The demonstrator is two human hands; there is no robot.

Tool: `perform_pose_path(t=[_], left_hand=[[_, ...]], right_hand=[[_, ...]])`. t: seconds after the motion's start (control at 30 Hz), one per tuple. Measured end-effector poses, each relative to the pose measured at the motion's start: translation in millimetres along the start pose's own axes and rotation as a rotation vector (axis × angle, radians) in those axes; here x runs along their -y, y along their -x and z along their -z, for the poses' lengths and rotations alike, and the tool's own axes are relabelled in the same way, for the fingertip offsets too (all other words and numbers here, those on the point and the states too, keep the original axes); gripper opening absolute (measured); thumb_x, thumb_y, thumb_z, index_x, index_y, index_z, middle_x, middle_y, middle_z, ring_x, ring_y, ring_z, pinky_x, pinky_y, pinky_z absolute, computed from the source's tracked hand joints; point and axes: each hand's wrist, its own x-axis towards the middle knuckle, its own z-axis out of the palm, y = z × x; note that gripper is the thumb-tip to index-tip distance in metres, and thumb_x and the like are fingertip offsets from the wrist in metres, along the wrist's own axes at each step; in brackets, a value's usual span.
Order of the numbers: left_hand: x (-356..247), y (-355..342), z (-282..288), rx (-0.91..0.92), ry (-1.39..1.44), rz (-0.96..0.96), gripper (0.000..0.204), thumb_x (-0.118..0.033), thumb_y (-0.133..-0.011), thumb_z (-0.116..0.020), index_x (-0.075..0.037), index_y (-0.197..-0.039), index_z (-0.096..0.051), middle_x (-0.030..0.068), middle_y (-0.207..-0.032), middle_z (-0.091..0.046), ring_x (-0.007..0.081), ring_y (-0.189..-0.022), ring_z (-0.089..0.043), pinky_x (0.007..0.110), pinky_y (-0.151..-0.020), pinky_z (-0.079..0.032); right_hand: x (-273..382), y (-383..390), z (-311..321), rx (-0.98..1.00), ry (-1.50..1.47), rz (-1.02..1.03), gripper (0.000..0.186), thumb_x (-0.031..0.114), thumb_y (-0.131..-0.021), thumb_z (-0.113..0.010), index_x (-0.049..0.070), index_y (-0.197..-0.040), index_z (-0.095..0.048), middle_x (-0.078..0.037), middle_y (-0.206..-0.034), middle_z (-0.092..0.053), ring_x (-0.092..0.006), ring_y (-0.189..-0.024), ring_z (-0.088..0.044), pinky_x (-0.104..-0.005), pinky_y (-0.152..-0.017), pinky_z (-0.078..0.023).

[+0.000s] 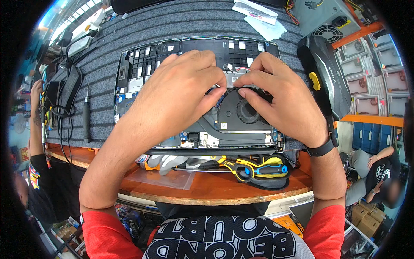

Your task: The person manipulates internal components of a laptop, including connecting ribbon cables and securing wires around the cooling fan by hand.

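Note:
An opened laptop (pixel 241 137) lies on a ridged grey mat, its inner boards, black frame and round fan (pixel 249 113) exposed. Over its middle, my left hand (pixel 185 84) pinches thumb against forefinger; a thin pale bit shows at the tips, too small to name. Just to the right, my right hand (pixel 282 95) is curled above the fan, thumb and forefinger drawn close together. Whatever they may hold is hidden. Thin red and white wires (pixel 242 68) run between the two hands. Both hands cover parts of the laptop's inside.
A screwdriver (pixel 86 114) lies left of the laptop, a black hard case (pixel 325 77) right. Gloves (pixel 166 163) and yellow-black tools (pixel 246 166) sit along the wooden edge (pixel 207 196). Plastic packets (pixel 263 21) and a power supply unit (pixel 321 19) are behind. People are at both sides.

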Motion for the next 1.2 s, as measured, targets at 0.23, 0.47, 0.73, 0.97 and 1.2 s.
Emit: perform_pose_path(t=[0.23, 0.47, 0.73, 0.97, 1.2], left_hand=[[-4.0, -1.3, 6.1, 0.082, 0.118, 0.182, 0.015, -0.012, -0.089, -0.082, -0.002, -0.097, -0.074, 0.0111, -0.086, -0.059, 0.0295, -0.079, -0.062, 0.042, -0.071, -0.051], [-2.0, -2.2, 3.9, 0.077, 0.005, 0.054, 0.012, -0.011, -0.088, -0.08, -0.006, -0.097, -0.073, 0.0063, -0.091, -0.061, 0.0276, -0.089, -0.063, 0.042, -0.079, -0.048], [-3.2, -1.4, 1.0, 0.037, -0.13, -0.115, 0.011, -0.012, -0.088, -0.08, -0.013, -0.094, -0.072, 0.0001, -0.093, -0.06, 0.0225, -0.095, -0.063, 0.04, -0.084, -0.045], [-7.2, 1.9, 8.1, 0.046, -0.002, 0.066, 0.012, -0.012, -0.087, -0.083, -0.009, -0.093, -0.073, 0.005, -0.093, -0.064, 0.0272, -0.093, -0.066, 0.042, -0.082, -0.047], [-4.5, 2.4, 4.0, 0.045, -0.084, -0.014, 0.012, -0.012, -0.086, -0.082, -0.009, -0.093, -0.073, 0.0048, -0.094, -0.064, 0.0264, -0.094, -0.067, 0.042, -0.083, -0.048]], right_hand=[[-0.9, 0.3, -1.1, 0.002, -0.009, 0.009, 0.012, 0.009, -0.095, -0.075, 0.005, -0.106, -0.074, -0.013, -0.103, -0.061, -0.036, -0.1, -0.066, -0.047, -0.086, -0.056], [-2.0, 0.1, -0.9, 0.014, -0.04, 0.005, 0.013, 0.009, -0.095, -0.074, 0.004, -0.107, -0.072, -0.014, -0.105, -0.062, -0.0375, -0.101, -0.066, -0.0474, -0.086, -0.055], [-0.5, -0.4, -0.4, 0.028, -0.019, -0.001, 0.015, 0.01, -0.094, -0.075, 0.004, -0.108, -0.072, -0.015, -0.104, -0.062, -0.0382, -0.101, -0.065, -0.0489, -0.087, -0.055], [0.8, 0.0, 0.4, 0.037, 0.012, 0.003, 0.016, 0.011, -0.094, -0.075, 0.005, -0.108, -0.071, -0.015, -0.104, -0.062, -0.0381, -0.102, -0.065, -0.0491, -0.089, -0.054], [-0.1, 0.6, 0.2, 0.034, 0.015, 0.014, 0.016, 0.011, -0.094, -0.075, 0.005, -0.108, -0.07, -0.015, -0.104, -0.061, -0.0379, -0.103, -0.065, -0.0491, -0.089, -0.054]])
